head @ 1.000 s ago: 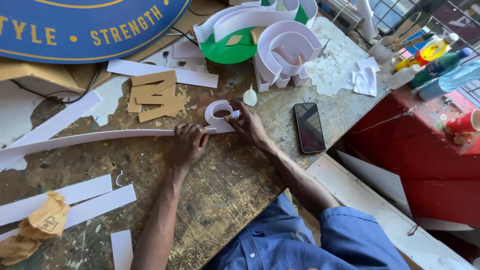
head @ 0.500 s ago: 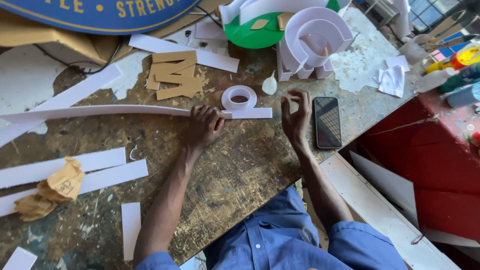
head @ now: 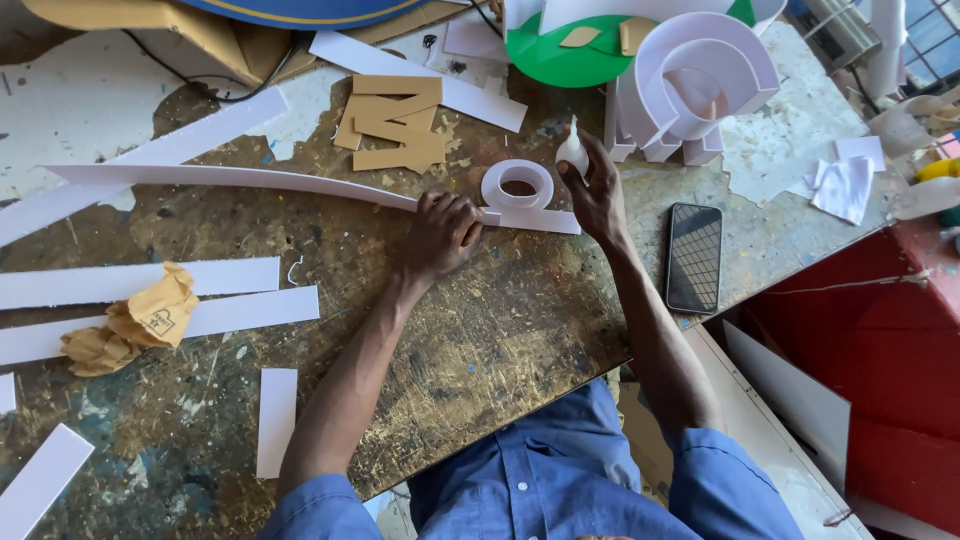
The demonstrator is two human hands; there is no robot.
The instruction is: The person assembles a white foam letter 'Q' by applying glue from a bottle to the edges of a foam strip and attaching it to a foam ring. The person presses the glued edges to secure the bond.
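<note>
Two bare hands at work on a scarred, paint-flecked wooden surface (head: 520, 330). Hidden or cut off: a blue round sign (head: 300, 8) runs out of frame at the top, a tan board (head: 150, 20) beneath it is half seen, and the white channel letters (head: 700, 80) at upper right are clipped by the edge; what lies past the red cabinet (head: 900, 400) is hard to make out. Materials: long white strip (head: 230, 178), thin and gently bowed, lying flat and ending in a coiled white loop (head: 517, 185) that stands on its edge; flat white offcuts (head: 140, 282) at left; crumpled tan paper (head: 135, 322) lying over them; tan cardboard cut-outs (head: 395, 120) stacked above the strip; green disc (head: 570, 55); black phone (head: 694, 257), screen up, just right of the right forearm. Left hand (head: 440, 235): fingers curled down and pressed on the strip just left of the loop, pinning rather than clasping it. Right hand (head: 597, 190): fingers closed around a small white glue bottle (head: 572, 152), its nozzle pointing up, held just beside the loop's right side; whether bottle and loop touch cannot be told. Blue shirt sleeves (head: 720, 480) at the bottom edge.
</note>
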